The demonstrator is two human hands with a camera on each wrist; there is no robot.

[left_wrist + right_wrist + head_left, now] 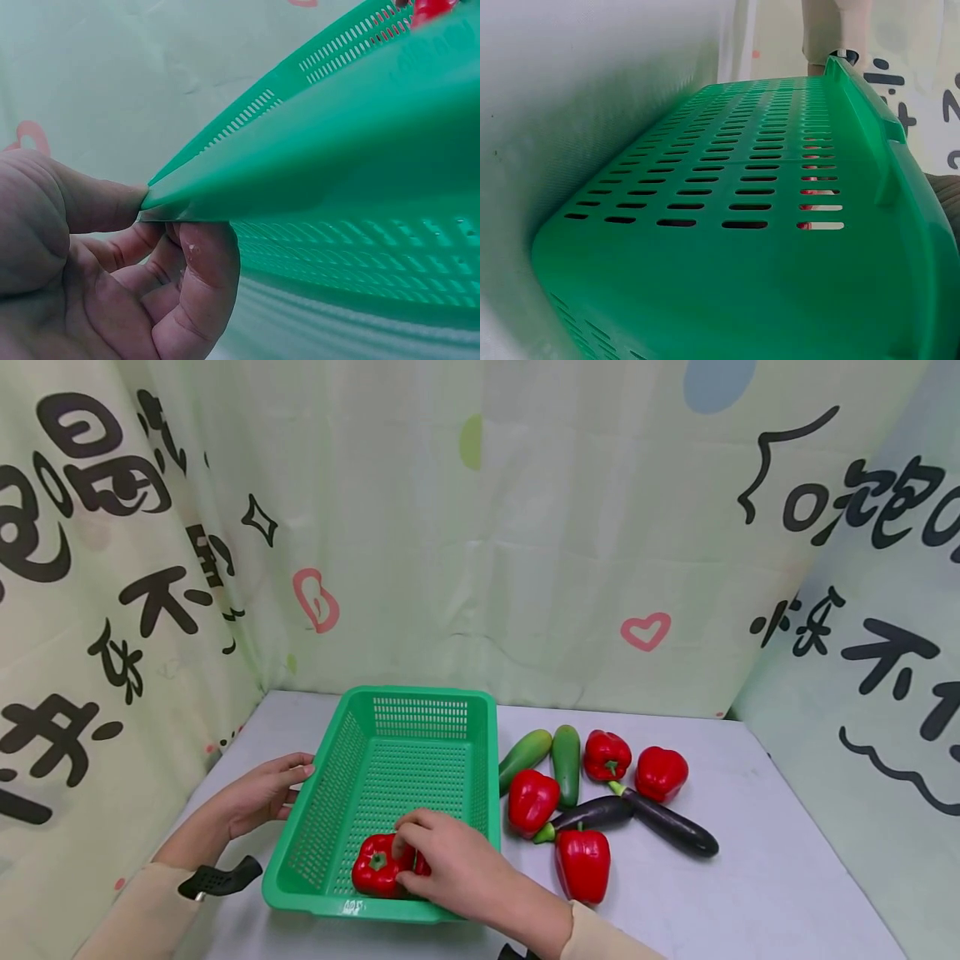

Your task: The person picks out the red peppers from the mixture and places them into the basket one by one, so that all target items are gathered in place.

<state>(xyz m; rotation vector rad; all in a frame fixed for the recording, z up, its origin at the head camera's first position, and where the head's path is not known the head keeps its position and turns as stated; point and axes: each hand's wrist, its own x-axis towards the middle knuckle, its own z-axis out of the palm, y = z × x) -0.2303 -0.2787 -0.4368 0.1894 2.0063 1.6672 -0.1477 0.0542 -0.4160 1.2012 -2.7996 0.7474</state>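
Observation:
A green plastic basket (408, 777) stands on the white table. My left hand (266, 793) pinches its left rim between thumb and fingers, close up in the left wrist view (150, 262). Inside the basket's near end lies a red bell pepper (372, 868), stem facing me. My right hand (453, 864) reaches over the near right corner, its thumb and fingers curled around red bell pepper flesh (422, 865) mostly covered by the hand. Whether this is a second pepper is hard to tell. The right wrist view shows the basket's outer wall (705, 285), with the hand out of sight.
Right of the basket lie several red bell peppers, the nearest (582, 866) by the front and another (533, 802) beside the basket wall. Two eggplants (675, 825) and two green cucumber-like vegetables (566, 764) lie among them. A printed curtain (555, 543) closes off the back and sides.

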